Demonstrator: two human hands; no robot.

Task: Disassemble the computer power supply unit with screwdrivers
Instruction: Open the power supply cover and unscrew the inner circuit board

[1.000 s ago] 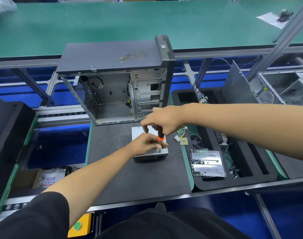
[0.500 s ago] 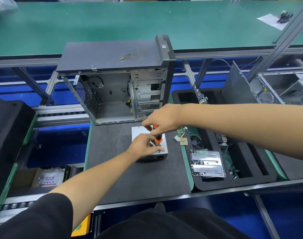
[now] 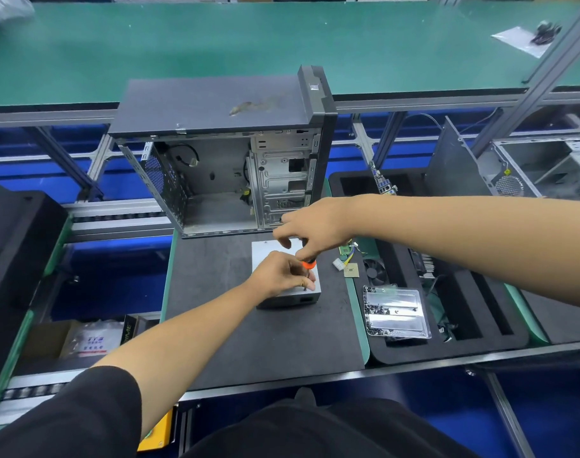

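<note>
A grey metal power supply unit [image 3: 264, 256] lies flat on the black foam mat [image 3: 249, 332]. A screwdriver with an orange collar [image 3: 308, 265] stands upright over the unit's front right part. My right hand [image 3: 311, 228] pinches the top of its handle from above. My left hand [image 3: 283, 276] rests on the unit, its fingers closed around the lower shaft near the tip. Most of the handle and the screw are hidden by my hands. The unit's cable plug [image 3: 340, 264] sticks out to the right.
An open, emptied computer case [image 3: 222, 153] stands just behind the unit. To the right a black foam tray [image 3: 500, 338] holds a clear plastic box of screws [image 3: 396, 312], a fan [image 3: 374, 271] and boards. Another open case [image 3: 543, 166] stands at far right.
Both hands stay on the screwdriver over the unit. My right-hand fingers have shifted on the handle top, as in turning it. The unit has not moved.
</note>
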